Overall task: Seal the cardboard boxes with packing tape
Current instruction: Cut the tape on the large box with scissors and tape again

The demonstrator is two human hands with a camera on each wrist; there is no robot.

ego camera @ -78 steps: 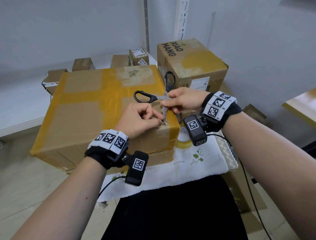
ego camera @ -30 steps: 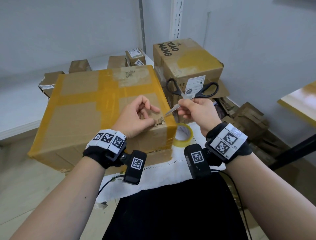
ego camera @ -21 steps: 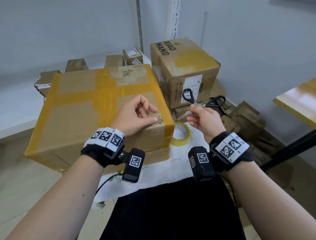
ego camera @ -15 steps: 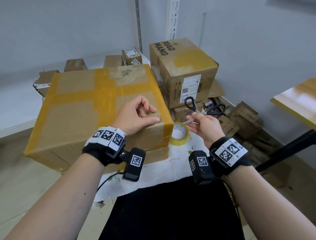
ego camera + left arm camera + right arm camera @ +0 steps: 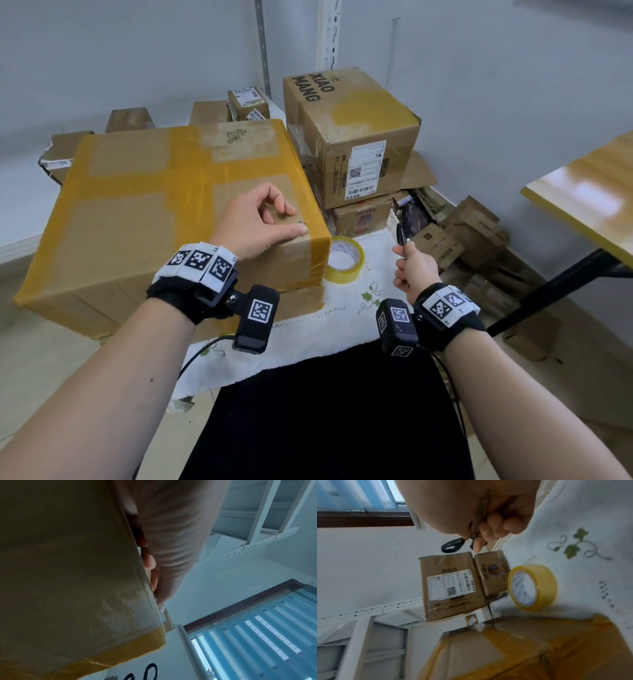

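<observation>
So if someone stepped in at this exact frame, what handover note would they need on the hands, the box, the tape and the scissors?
Left hand: rests on the big taped box, thumb pressing the tape end down at the near right corner.
Right hand: grips the scissors by the closed blades, handles pointing away, above the white cloth.
Tape roll: lies flat on the cloth beside the box's right corner, touched by neither hand.
Done: yellow tape runs across the box top and along its edges.
Left: probably put the scissors down and smooth that corner; whether other boxes need sealing is unclear.
</observation>
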